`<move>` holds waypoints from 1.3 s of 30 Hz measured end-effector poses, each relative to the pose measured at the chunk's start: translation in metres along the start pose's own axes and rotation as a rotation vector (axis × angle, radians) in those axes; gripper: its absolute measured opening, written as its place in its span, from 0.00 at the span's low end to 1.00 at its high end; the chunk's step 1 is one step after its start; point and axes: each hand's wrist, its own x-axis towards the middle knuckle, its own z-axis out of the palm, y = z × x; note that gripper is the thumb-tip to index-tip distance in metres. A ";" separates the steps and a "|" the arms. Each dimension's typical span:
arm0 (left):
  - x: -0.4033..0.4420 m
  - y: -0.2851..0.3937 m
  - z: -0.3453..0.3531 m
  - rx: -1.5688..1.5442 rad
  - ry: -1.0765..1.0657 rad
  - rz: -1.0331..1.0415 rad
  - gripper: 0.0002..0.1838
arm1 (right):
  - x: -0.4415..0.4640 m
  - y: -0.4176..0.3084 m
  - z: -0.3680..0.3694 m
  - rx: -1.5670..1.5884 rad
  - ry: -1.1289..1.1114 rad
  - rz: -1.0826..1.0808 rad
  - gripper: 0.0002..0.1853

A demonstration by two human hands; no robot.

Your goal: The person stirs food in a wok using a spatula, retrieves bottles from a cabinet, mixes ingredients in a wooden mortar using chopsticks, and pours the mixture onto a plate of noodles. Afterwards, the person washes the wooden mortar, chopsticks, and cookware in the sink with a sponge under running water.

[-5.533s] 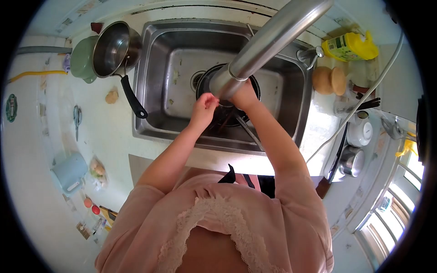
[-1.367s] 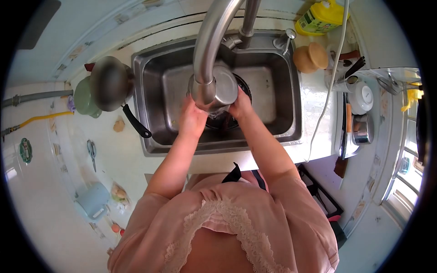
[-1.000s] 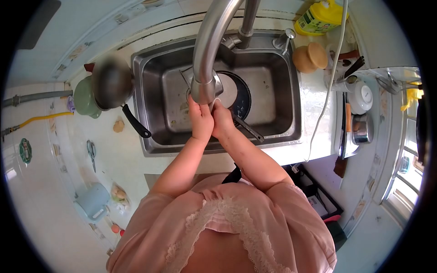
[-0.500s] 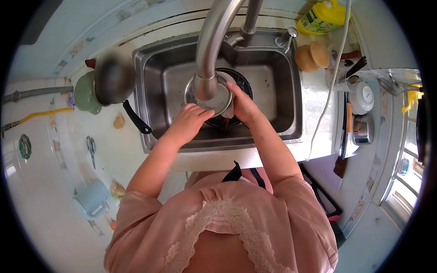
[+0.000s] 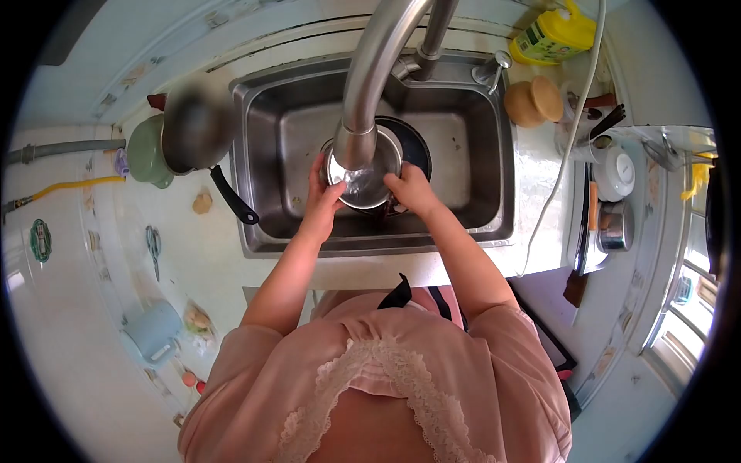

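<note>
A round metal bowl or pot (image 5: 378, 189) is held upright under the faucet spout (image 5: 356, 147), with water in it. My left hand (image 5: 320, 202) grips its left rim, thumb over the edge. My right hand (image 5: 413, 189) grips the right rim with the thumb on top. Beneath and behind it, a black pan (image 5: 413, 147) lies in the steel sink (image 5: 471, 143); the held vessel and my right hand hide part of the pan.
At the left are a pan with a black handle (image 5: 231, 197), a green pot (image 5: 145, 150), scissors (image 5: 153, 248) and a blue jug (image 5: 154, 333). A yellow bottle (image 5: 549, 37), wooden pieces (image 5: 532, 102), a white bowl (image 5: 615, 174) and a hanging cable (image 5: 569, 147) are at the right.
The metal vessel was turned bottom up, then tilted, and is now upright under the spout. My left hand has moved from its front to its left rim. The view has shifted slightly.
</note>
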 end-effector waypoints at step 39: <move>0.020 -0.009 -0.009 0.094 0.135 -0.353 0.23 | 0.003 -0.047 0.030 -0.226 -0.395 -0.398 0.12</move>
